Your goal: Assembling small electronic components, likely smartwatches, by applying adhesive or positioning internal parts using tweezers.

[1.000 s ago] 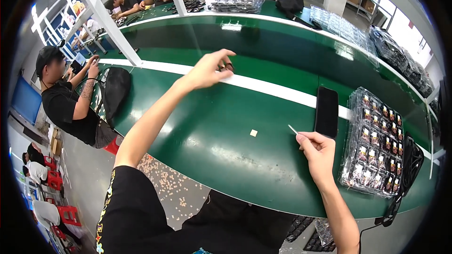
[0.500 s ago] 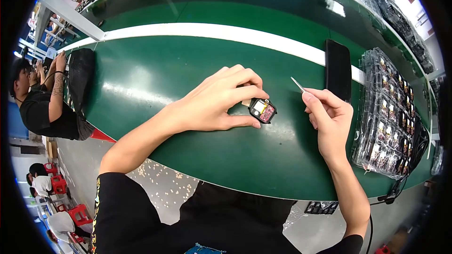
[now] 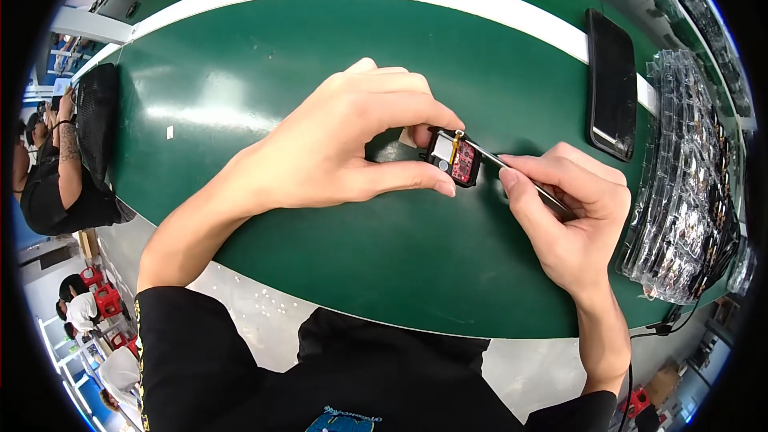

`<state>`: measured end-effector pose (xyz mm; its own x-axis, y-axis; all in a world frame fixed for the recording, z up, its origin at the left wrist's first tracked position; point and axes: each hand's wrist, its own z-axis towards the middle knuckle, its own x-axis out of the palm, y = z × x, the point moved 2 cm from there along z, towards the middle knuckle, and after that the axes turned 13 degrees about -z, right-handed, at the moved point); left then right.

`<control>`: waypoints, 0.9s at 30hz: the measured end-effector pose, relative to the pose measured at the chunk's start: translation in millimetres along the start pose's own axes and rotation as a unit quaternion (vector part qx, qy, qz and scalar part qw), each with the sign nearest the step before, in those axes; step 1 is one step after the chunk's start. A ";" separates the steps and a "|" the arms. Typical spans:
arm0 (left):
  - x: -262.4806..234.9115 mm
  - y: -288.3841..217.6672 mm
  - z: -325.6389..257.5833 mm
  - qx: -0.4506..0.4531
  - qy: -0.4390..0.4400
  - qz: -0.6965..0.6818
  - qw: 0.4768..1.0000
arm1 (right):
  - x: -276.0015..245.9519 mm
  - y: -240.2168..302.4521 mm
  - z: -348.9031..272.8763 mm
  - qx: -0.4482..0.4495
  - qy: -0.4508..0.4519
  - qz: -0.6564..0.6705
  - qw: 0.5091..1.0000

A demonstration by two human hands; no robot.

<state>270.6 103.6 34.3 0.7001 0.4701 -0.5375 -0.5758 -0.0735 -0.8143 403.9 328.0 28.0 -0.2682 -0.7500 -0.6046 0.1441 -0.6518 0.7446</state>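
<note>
My left hand (image 3: 344, 140) pinches a small black module (image 3: 453, 158) with a red circuit board and a white square on its face, holding it just above the green table (image 3: 264, 56). My right hand (image 3: 568, 208) grips thin metal tweezers (image 3: 524, 180) like a pen. The tweezers' tip touches the right edge of the module.
A black phone (image 3: 612, 84) lies face up to the right, across the white stripe. A stack of clear plastic trays (image 3: 684, 192) with several small parts sits at the far right. A tiny white scrap (image 3: 170, 133) lies on the left. Other people sit beyond the table's left edge.
My left hand drew back from the far table with the module and now holds it close. My right hand has brought the tweezers' tip onto the module. The view has tilted down and nearer.
</note>
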 end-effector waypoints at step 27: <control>-2.4 -1.3 4.7 -0.029 -0.025 -0.015 0.999 | -2.0 6.6 0.4 -0.069 -0.021 -0.114 0.991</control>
<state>267.7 106.6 37.7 0.6940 0.5160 -0.5022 -0.5282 -0.1092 -0.8421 405.0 325.2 34.3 -0.3474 -0.5774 -0.7389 0.2033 -0.8156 0.5418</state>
